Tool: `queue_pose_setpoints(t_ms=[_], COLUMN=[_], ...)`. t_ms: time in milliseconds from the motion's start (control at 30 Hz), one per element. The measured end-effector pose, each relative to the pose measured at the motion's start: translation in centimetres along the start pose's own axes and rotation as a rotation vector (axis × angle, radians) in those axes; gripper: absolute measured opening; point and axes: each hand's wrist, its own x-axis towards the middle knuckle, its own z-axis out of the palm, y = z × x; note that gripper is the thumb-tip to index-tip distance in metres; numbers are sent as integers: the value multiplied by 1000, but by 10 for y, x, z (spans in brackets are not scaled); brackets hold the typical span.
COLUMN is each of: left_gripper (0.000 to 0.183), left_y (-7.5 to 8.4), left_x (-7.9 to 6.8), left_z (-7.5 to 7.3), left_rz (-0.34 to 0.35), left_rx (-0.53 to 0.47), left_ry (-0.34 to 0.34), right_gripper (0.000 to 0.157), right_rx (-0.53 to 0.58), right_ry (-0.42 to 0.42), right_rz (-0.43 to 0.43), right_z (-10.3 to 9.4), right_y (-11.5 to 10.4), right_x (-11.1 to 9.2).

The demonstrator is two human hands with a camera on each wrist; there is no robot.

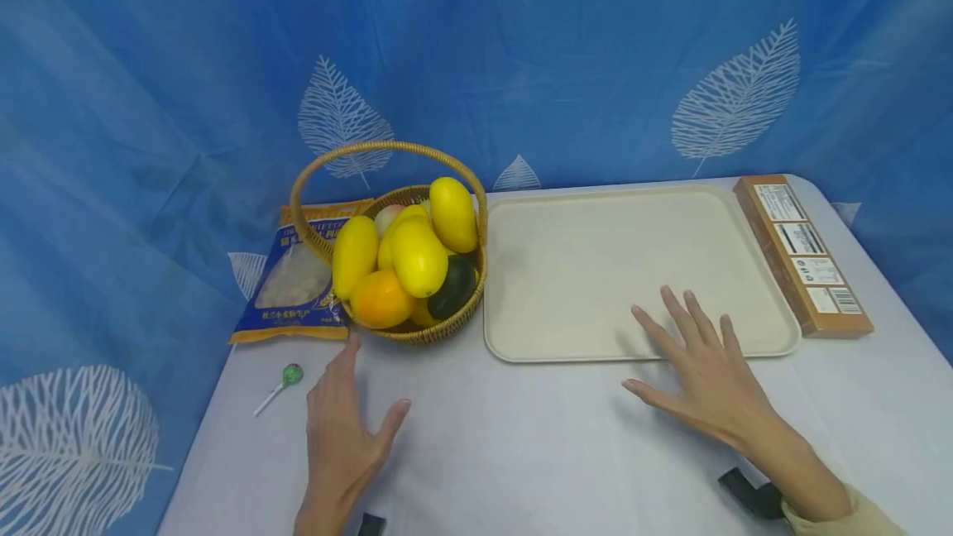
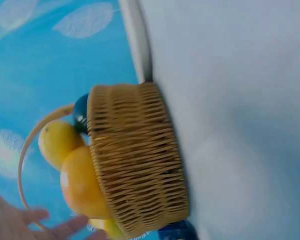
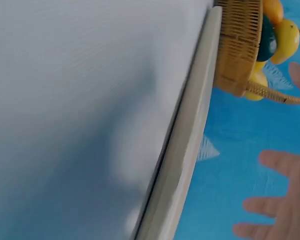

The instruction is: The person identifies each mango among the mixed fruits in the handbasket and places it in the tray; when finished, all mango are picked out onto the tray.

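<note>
My left hand (image 1: 342,428) hovers over the front left of the table, thumb spread from the other fingers, holding nothing. Its fingertips overlap the front of a wicker basket (image 1: 447,327) in the head view. Yellow mangoes (image 1: 419,256), an orange fruit (image 1: 382,299) and a dark green fruit (image 1: 452,288) fill the basket under its tall handle. My right hand (image 1: 707,379), fingers splayed and holding nothing, hovers by the front edge of a cream tray (image 1: 551,271). In the left wrist view the basket's woven side (image 2: 140,160) shows beyond the blurred fingers (image 2: 65,227).
A blue and yellow food packet (image 1: 294,279) lies left of the basket, partly behind it. A green lollipop (image 1: 292,374) lies in front of the packet. A long brown box (image 1: 804,263) runs along the tray's right side. Blue leaf-patterned cloth (image 1: 596,64) hangs behind the white table (image 1: 521,437).
</note>
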Motion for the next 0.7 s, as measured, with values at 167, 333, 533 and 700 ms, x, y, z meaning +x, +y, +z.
queue_pose_setpoints(t_ms=[167, 333, 533, 700], left_gripper=[97, 107, 112, 111], left_y=[1, 1, -3, -4], left_x=[18, 32, 39, 40], left_z=[-2, 13, 38, 52], left_rz=[-245, -384, -419, -453], left_rx=[-341, -540, -715, -766], left_ry=[6, 1, 78, 93], right_gripper=[91, 88, 83, 80], right_rx=[106, 155, 229, 292], right_ry=[50, 123, 115, 99], right_rz=[-143, -281, -363, -411], right_z=[5, 4, -1, 8], right_y=[-19, -46, -81, -100], right_x=[26, 59, 97, 123])
